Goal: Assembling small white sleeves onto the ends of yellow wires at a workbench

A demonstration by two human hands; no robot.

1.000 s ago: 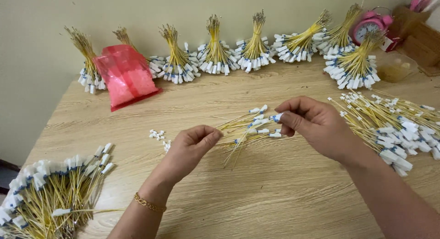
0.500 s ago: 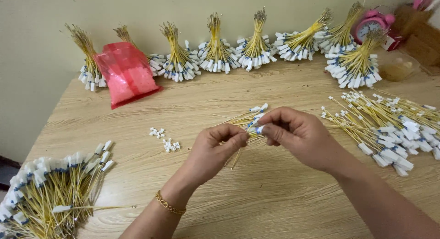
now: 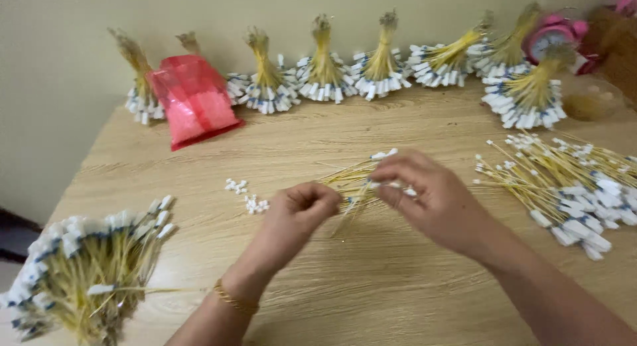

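My left hand [image 3: 295, 220] and my right hand [image 3: 431, 197] meet over the middle of a wooden table [image 3: 371, 293]. Both pinch a small bunch of thin yellow cables with white plug ends [image 3: 355, 180], held low above the wood. The left fingers grip the bare cable ends; the right fingers close round the white plugs. A gold bracelet [image 3: 233, 299] circles my left wrist. A few tiny white caps [image 3: 247, 197] lie just left of my left hand.
A loose heap of the same cables [image 3: 570, 187] lies at the right, a fanned bundle [image 3: 86, 266] at the near left. Several tied bundles [image 3: 381, 61] stand along the back wall with a red plastic bag [image 3: 196, 100] and a pink clock [image 3: 554, 34].
Both hands drew closer together around the cable bunch and sit slightly lower in view. The camera shifted a little, so the table contents slid to the right.
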